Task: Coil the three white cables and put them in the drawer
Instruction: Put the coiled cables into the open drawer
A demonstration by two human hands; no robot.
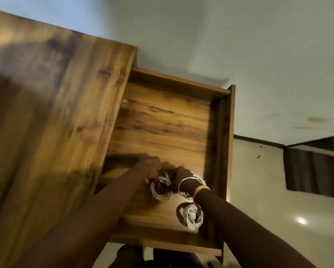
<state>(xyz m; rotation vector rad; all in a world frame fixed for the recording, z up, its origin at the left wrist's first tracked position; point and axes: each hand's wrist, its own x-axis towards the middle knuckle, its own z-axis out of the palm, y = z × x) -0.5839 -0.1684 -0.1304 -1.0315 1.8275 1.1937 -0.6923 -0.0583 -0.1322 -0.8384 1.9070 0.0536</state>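
Note:
The wooden drawer [223, 151] stands pulled out from under the desk. Three white coiled cables lie on its floor near the front. My left hand [150, 169] grips the top of the left coil [161, 190]. My right hand [181, 176], with a silver bangle and an orange band at the wrist, reaches down beside that coil with curled fingers; what they touch is hidden. A second coil [200, 180] lies partly hidden behind my right wrist. The third coil [191, 215] rests alone nearer the drawer's front, under my right forearm.
The wooden desk top [46, 113] fills the left of the view, over the drawer's left side. Pale tiled floor [268, 190] lies to the right, with a dark mat [311, 173] on it. A white wall is behind.

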